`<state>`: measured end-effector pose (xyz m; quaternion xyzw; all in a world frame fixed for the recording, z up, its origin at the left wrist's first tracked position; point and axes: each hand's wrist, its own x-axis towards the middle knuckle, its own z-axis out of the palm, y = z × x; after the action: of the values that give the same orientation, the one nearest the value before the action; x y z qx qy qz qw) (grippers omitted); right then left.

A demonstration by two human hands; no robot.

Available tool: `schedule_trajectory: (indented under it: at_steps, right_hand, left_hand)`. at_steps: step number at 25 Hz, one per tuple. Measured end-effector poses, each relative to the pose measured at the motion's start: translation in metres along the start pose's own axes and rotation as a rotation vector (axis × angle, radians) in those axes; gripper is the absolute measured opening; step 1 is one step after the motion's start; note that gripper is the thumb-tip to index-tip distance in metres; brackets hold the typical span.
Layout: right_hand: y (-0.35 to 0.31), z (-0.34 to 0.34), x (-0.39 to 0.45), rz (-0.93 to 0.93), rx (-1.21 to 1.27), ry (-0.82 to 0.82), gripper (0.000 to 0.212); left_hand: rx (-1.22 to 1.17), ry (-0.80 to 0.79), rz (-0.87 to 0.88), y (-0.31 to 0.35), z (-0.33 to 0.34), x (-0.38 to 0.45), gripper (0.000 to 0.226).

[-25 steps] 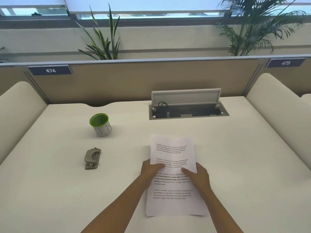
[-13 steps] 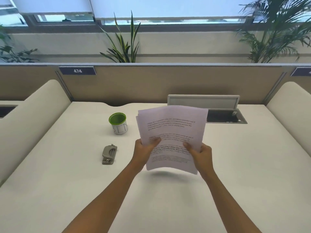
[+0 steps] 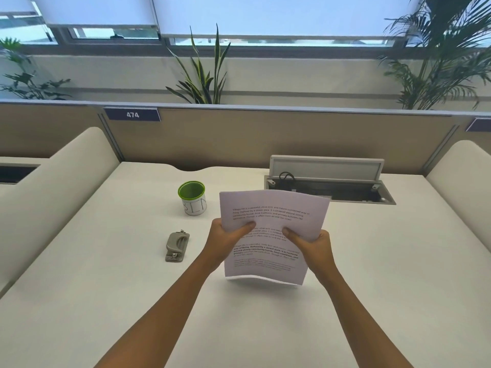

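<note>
A thin stack of printed paper sheets [image 3: 271,208] is held upright above the white desk [image 3: 385,261], its lower edge close to the desk top. My left hand [image 3: 225,239] grips the stack's left edge, thumb on the front. My right hand [image 3: 310,244] grips the right edge the same way. A grey hole punch [image 3: 176,247] lies on the desk to the left of my left hand. Behind it stands a small white cup with a green rim [image 3: 192,197].
An open cable hatch [image 3: 329,185] with a raised lid sits in the desk behind the paper. A beige partition [image 3: 239,139] labelled 474 closes the far edge. Cream rounded dividers stand at the left [image 3: 53,195] and right [image 3: 462,168] sides.
The stack lay flat on the desk under both hands; both hands have lifted it off the desk and tipped it upright. In the last half second it sank slightly.
</note>
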<state>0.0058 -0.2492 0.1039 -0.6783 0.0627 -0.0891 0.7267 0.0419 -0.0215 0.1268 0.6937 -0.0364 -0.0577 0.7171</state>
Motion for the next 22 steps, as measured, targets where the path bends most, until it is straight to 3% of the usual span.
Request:
schedule_trajectory:
  at_steps: [22]
  right_hand:
    - [0.049,-0.007,-0.014,0.077,-0.041,-0.107,0.031]
  left_hand:
    - [0.045,-0.051,-0.065,-0.035,-0.004,-0.015,0.028]
